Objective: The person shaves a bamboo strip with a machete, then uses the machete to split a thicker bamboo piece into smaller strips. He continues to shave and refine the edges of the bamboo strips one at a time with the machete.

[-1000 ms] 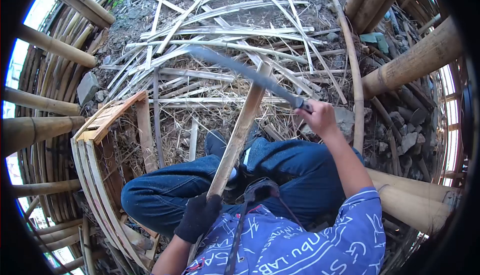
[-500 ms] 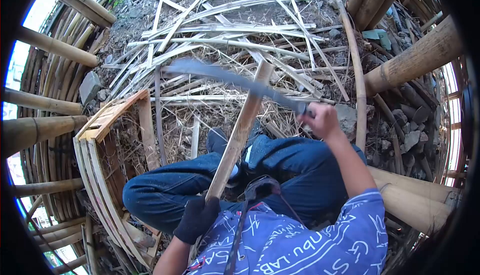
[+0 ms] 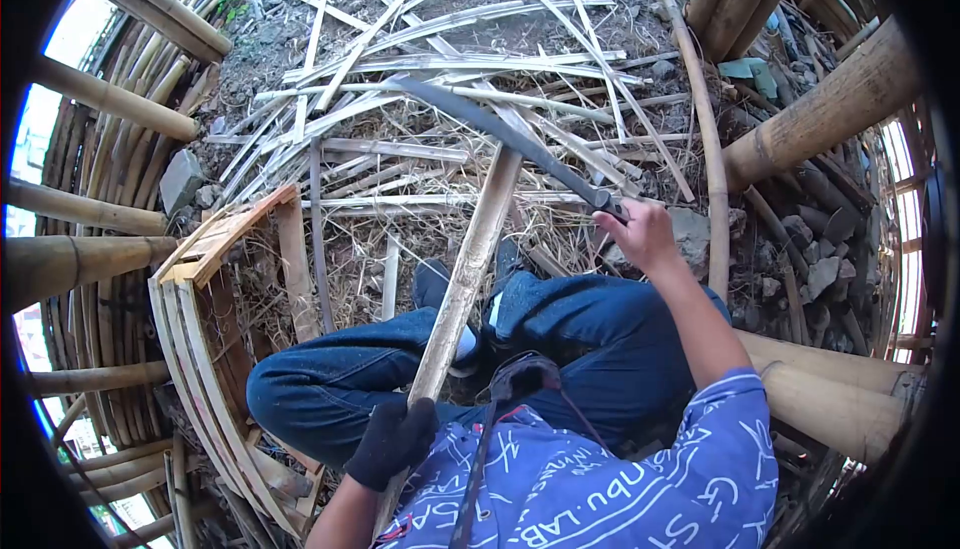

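Observation:
My left hand, in a dark glove, is closed round the lower part of a split bamboo strip. The strip slants up and away from my body, its hollow inner face showing pale and rough. In my bare right hand is the handle of a long machete with a dark, slightly curved blade. The blade points to the upper left and crosses the strip's far end, its edge right at the tip. Below the strip are my crossed legs in blue trousers.
Many split bamboo strips lie crisscrossed on the ground ahead. A slatted bamboo frame stands at my left. Thick bamboo poles jut in from both sides. Grey stones and rubble lie at the right, and a long thin pole runs along there.
The machete blade, blurred and lower across the strip before, now sits at the strip's far end and points further upward. The strip has turned to show more of its inner face.

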Motion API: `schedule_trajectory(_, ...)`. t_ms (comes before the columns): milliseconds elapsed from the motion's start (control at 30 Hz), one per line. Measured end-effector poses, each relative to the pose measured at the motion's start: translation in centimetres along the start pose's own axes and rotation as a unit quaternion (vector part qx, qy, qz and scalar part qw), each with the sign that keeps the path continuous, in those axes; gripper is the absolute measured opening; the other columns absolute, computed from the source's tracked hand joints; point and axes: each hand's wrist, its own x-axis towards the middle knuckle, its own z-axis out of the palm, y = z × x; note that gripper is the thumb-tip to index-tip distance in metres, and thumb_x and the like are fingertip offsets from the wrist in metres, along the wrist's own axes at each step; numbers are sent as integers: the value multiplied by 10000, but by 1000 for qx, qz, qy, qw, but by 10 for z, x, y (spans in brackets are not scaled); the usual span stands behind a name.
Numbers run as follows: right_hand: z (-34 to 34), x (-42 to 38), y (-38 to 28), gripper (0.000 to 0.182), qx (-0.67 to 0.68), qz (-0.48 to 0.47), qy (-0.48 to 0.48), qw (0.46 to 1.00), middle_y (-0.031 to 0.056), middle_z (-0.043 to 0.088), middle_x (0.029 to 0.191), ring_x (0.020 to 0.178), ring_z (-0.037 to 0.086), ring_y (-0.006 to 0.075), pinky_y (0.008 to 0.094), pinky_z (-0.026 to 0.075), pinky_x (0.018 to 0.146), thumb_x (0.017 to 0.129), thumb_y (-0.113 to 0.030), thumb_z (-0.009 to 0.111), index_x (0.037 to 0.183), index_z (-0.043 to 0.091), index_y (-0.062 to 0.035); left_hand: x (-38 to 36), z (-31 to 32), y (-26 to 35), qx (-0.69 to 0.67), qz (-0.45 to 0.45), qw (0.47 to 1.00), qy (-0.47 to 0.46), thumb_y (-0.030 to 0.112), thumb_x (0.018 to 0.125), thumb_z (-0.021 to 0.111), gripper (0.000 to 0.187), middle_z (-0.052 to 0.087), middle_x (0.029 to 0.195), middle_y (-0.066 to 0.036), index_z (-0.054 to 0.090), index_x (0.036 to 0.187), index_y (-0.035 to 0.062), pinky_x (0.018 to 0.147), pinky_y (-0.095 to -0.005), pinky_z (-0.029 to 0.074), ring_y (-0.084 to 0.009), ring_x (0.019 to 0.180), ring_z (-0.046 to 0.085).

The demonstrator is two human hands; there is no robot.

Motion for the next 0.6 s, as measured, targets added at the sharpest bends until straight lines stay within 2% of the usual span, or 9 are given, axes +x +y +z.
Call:
schedule_trajectory(133, -4, -10, -1, 633, 66, 4, -25, 998, 146, 551, 533, 540, 590, 353, 419, 460, 489, 768, -662, 570, 609, 565, -50, 5, 0, -15, 0, 7, 1000, 30, 204, 905, 488, 301, 538, 542, -65, 566, 695, 4, 501, -308, 424, -148, 510, 545)
schedule_trajectory(200, -7, -1, 2, 642, 30, -7, 2, 1000, 153, 550, 533, 542, 588, 360, 431, 447, 486, 790, -654, 553, 599, 558, -42, -1, 0, -13, 94, 136, 986, 9, 187, 903, 492, 290, 541, 545, -66, 566, 693, 2, 502, -301, 425, -149, 510, 543)
schedule_trajectory(267, -5, 2, 5, 658, -5, 28, -16, 999, 158, 539, 523, 544, 583, 368, 435, 437, 489, 799, -654, 545, 583, 543, -32, 4, 0, -14, 53, 107, 993, 1, 211, 898, 512, 303, 551, 546, -61, 581, 697, -6, 497, -296, 422, -128, 511, 539)
schedule_trajectory(333, 1, -4, 3, 674, 34, 72, 11, 997, 163, 531, 517, 540, 576, 372, 430, 436, 494, 790, -663, 550, 570, 528, -26, 8, -3, -18, -47, -2, 999, 14, 239, 894, 525, 318, 554, 548, -45, 591, 715, -15, 494, -289, 418, -115, 509, 526)
schedule_trajectory(400, -1, -7, -5, 687, 50, 69, 23, 996, 162, 516, 501, 524, 568, 365, 415, 422, 486, 786, -663, 557, 562, 508, -16, 5, -3, -3, -36, 0, 999, 29, 250, 895, 525, 319, 548, 549, -33, 598, 726, -11, 490, -280, 411, -108, 507, 517)
schedule_trajectory(467, -1, -12, -8, 676, 119, 131, 9, 984, 151, 499, 486, 490, 546, 345, 405, 395, 471, 799, -641, 566, 569, 508, -8, 3, -3, 5, -23, -7, 999, 39, 262, 895, 526, 322, 543, 549, -20, 605, 737, -7, 486, -271, 404, -101, 505, 509)
schedule_trajectory(500, 2, -13, -7, 661, 142, 124, 29, 982, 127, 473, 469, 449, 513, 291, 387, 368, 455, 812, -620, 572, 575, 508, -7, 5, -4, 8, -42, -27, 998, 28, 271, 896, 522, 329, 542, 555, -17, 615, 740, -3, 485, -265, 398, -96, 506, 504)
schedule_trajectory(533, 0, -14, -8, 661, 140, 124, 32, 982, 127, 473, 469, 449, 513, 291, 387, 368, 455, 812, -620, 572, 575, 508, -7, 8, -4, 11, -60, -44, 997, 17, 281, 897, 518, 337, 541, 560, -13, 625, 743, 1, 483, -258, 392, -91, 507, 499)
schedule_trajectory(600, -4, -19, -18, 654, 163, 132, 31, 977, 105, 451, 458, 428, 480, 232, 368, 351, 445, 819, -615, 570, 574, 507, -12, 15, 0, 6, -85, -16, 996, 17, 263, 908, 512, 322, 514, 552, -12, 603, 728, 12, 438, -246, 355, -84, 465, 464)
